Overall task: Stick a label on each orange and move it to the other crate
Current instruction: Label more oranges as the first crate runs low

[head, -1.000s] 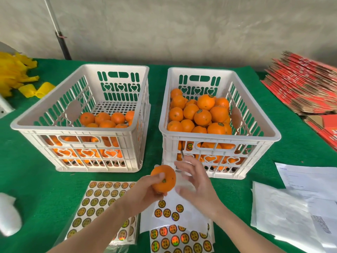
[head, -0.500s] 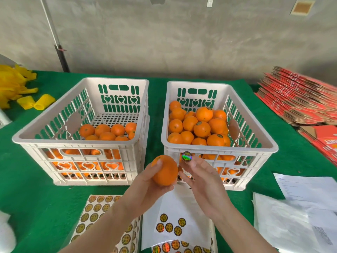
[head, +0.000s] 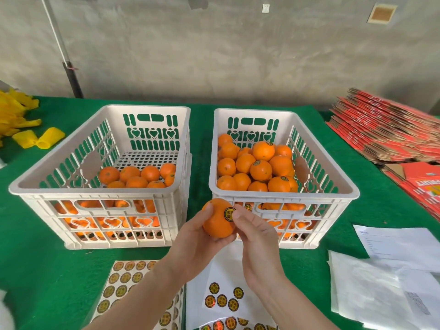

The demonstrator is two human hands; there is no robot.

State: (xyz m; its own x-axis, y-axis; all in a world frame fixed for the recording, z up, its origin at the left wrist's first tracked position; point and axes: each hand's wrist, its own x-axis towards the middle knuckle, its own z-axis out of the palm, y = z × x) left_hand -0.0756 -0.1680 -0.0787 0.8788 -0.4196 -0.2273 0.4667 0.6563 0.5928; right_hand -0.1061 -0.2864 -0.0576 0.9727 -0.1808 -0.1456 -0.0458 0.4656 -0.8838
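Packer: Crates first, as the biggest things on the green table (head: 35,258). Seen from the person, the left crate (head: 95,186) stands at ten o'clock and is thinly filled. At one o'clock the right crate (head: 285,196) is heaped, and several fruits on its pile show round stickers.

Checker: Which step is in hand, then?

Packer: Sticking, I'd judge, and close to done. The left hand (head: 197,241) grips one orange (head: 215,225) in the air just in front of the right crate's near wall, fingers curled under it and thumb over its top left. The right hand (head: 258,236) is at three o'clock of the fruit with its fingers curled in. Its thumb and forefinger tips are on the right edge of a label (head: 229,213).

Checker: Is the label down flat?

Packer: It looks to lie against the peel, at about one o'clock on the face turned to the camera. I cannot tell whether its far edge is fully pressed.

Checker: What does the next move call for?

Packer: A firm rub over the sticker, then letting go of it. After that the fruit goes up and over the rim at twelve to one o'clock, if the heaped crate is the labelled one, as those stickers suggest. It needs setting down gently, since the pile is high and rounded and could roll.

Checker: And the fruit relative to the hand?

Packer: It sits at one o'clock of the left palm, touching it, with the right fingertips touching its upper right side. The label sheets (head: 221,298) lie at six o'clock, below both wrists.
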